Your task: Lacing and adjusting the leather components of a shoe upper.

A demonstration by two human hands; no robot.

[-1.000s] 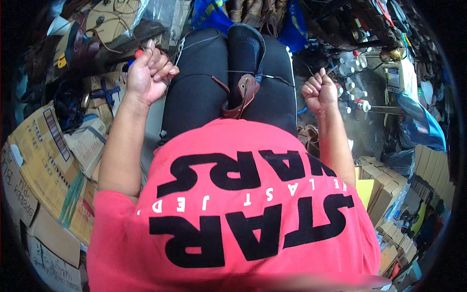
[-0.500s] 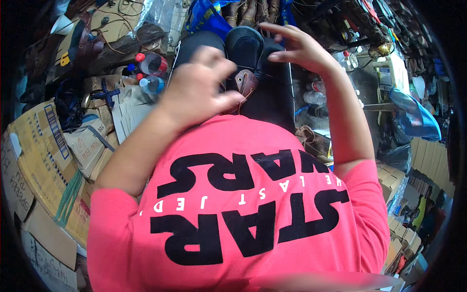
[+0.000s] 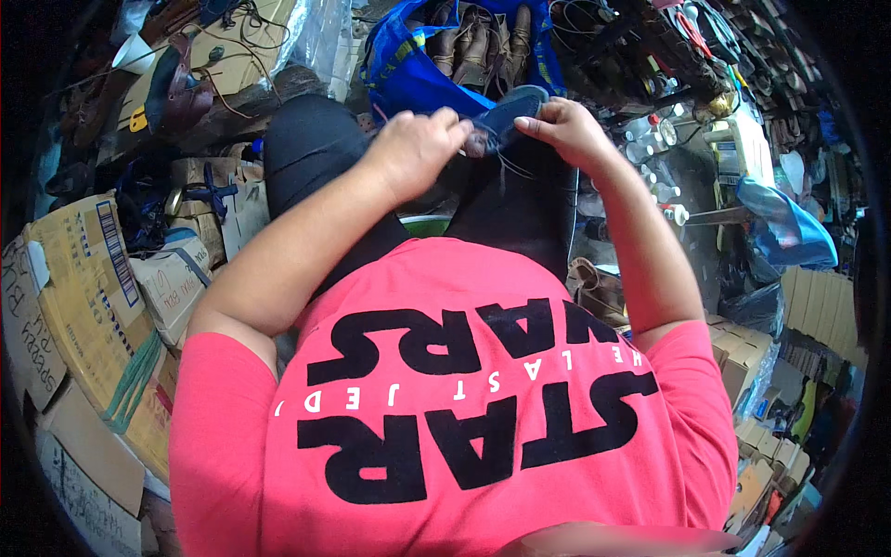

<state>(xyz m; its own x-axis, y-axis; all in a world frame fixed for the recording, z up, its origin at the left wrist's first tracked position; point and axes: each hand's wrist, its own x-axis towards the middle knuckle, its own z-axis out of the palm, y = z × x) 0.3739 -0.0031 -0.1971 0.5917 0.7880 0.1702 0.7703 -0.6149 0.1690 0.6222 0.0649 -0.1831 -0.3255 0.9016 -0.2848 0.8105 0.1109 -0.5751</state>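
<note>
Filling the lower half of the view is the pink shirt [image 3: 464, 408], soft cotton with bold black block lettering across the front. Above it, black trousers [image 3: 316, 148] cover both knees, smooth and matte. Off to the person's left, flattened cardboard boxes [image 3: 93, 297] lean in a stack, brown and creased, one with a green strap across it. Straight ahead beyond the knees sits a blue bag [image 3: 408, 79], shiny woven plastic, its mouth open on a row of brown leather boots [image 3: 483, 42] standing upright inside. To the right, a crumpled blue plastic sheet [image 3: 784, 227] hangs over the clutter, and small white bottles [image 3: 650, 148] cluster near it.

Now the centre of things: a dark shoe [image 3: 509, 110] is held up over the lap, between the two hands, its flat sole curving in a rounded oval toward the bag. Thin thread [image 3: 506, 167] dangles from its underside in loose strands.

The left hand [image 3: 418, 148] is closed into a loose fist at the shoe's near end, fingers curled in and pinching at the spot where a reddish-brown patch shows. The right hand [image 3: 566, 130] grips the shoe's other side, fingers wrapped over the edge, thumb pressing on top. Both hands touch the shoe; they sit just beside one another.
</note>
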